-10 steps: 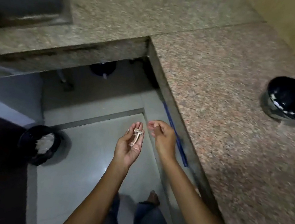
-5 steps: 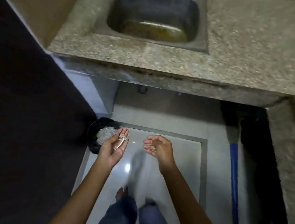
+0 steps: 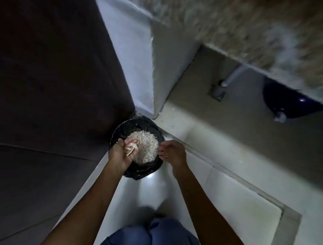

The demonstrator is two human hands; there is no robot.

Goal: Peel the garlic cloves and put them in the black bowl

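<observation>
The left hand (image 3: 123,151) lay palm up with its fingers (image 3: 128,138) released and loosely cupped, carrying dry garlic scraps (image 3: 132,149) on the palm. Directly under those fingers stood a black bin (image 3: 143,174) on the pale floor (image 3: 229,196), and just beyond the fingertips sat a heap of pale skins (image 3: 147,144) inside it. The right hand (image 3: 172,152) hung at the bin's rim, on the far side of the heap from the left fingers. Its fingers were curled, and a thin pale sliver showed at their tips. Whether they pinched it I cannot tell.
</observation>
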